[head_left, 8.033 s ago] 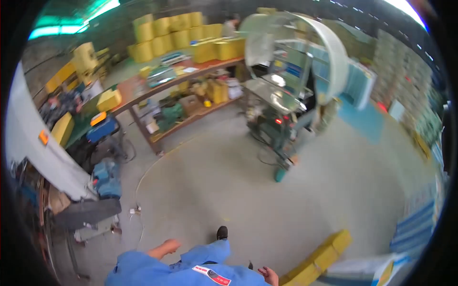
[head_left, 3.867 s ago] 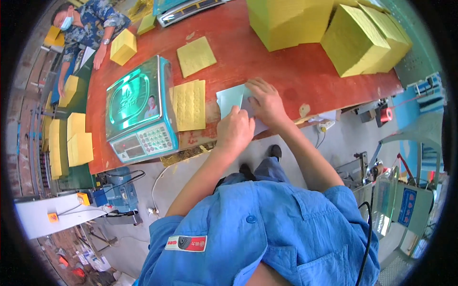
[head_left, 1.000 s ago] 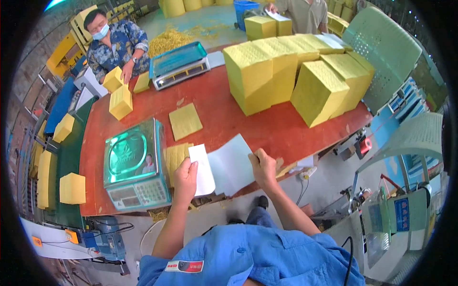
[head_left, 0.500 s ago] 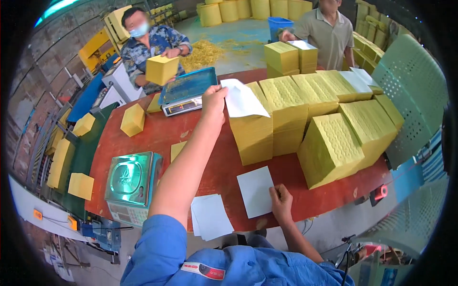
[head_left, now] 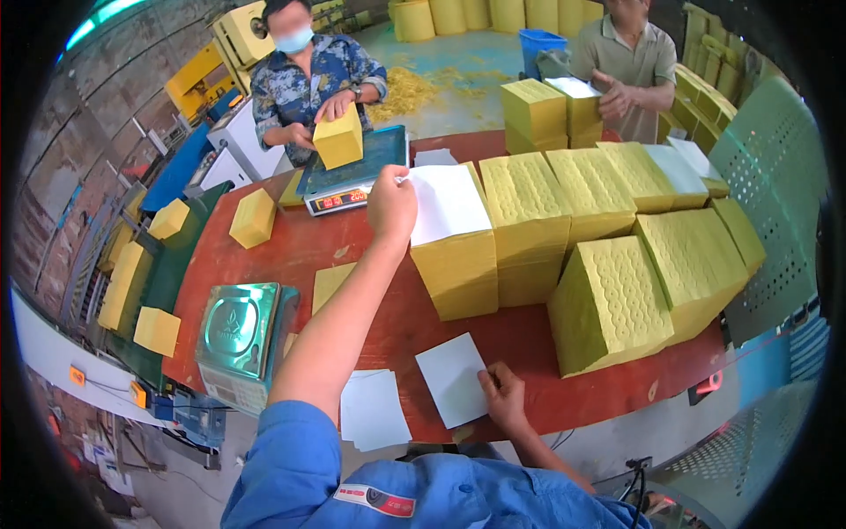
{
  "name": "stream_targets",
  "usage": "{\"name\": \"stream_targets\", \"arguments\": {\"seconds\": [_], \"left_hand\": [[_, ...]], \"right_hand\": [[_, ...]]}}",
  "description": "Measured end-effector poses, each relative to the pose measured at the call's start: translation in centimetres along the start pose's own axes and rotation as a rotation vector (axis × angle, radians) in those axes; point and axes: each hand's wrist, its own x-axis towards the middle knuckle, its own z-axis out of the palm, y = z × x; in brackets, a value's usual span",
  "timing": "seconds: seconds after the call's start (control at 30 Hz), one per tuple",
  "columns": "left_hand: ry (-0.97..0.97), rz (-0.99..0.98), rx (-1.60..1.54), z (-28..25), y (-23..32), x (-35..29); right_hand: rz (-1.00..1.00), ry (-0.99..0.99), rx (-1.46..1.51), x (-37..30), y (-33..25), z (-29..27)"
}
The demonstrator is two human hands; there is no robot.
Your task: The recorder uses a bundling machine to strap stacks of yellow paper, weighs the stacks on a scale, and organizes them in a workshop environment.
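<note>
My left hand (head_left: 390, 207) reaches forward with its fingers closed on the left edge of a white sheet (head_left: 449, 201). That sheet lies over the top of the leftmost tall stack of yellow paper (head_left: 455, 275). Near the front table edge, my right hand (head_left: 504, 394) pinches the right side of a second white sheet (head_left: 450, 377), which slants on the red table. Left of it rests a small pile of white sheets (head_left: 375, 413). More yellow paper stacks (head_left: 526, 185) with wavy embossed tops stand in a row to the right.
A metal-topped scale (head_left: 236, 326) stands at the left; a blue-tray scale (head_left: 352, 172) is farther back. A co-worker's hands hold a yellow block (head_left: 338, 141) at its tray. Another person's hand (head_left: 615, 95) is by far stacks. A perforated panel (head_left: 758, 203) borders the right.
The left-hand sheet, tilted and bent before, now lies flatter on the stack. The co-worker's yellow block has moved right to the tray. The other person's hand has moved beside the far stacks.
</note>
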Motion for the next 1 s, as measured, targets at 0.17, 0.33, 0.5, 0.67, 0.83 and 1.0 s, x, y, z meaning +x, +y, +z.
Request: {"name": "stream_targets", "arguments": {"seconds": [0.17, 0.33, 0.5, 0.67, 0.83, 1.0], "left_hand": [[-0.047, 0.009, 0.067, 0.7, 0.4, 0.3], [-0.075, 0.08, 0.123, 0.0, -0.4, 0.0], [-0.134, 0.116, 0.244, -1.7, 1.8, -0.7], [0.054, 0.762, 0.41, -2.6, 1.7, 1.4], [-0.318, 0.691, 0.626, 2.5, 2.0, 1.8], [-0.629, 0.458, 0.504, 3.3, 0.4, 1.1]], "right_hand": [[-0.041, -0.026, -0.024, -0.2, -0.1, 0.0], [-0.028, -0.056, -0.08, -0.1, -0.8, -0.3], [0.003, -0.085, -0.067, 0.1, -0.7, -0.9], [0.017, -0.129, 0.166, 1.7, 0.4, -2.0], [-0.058, 0.106, 0.21, 8.3, 1.4, -1.8], [-0.015, 0.185, -0.025, 10.6, 2.7, -1.1]]}}
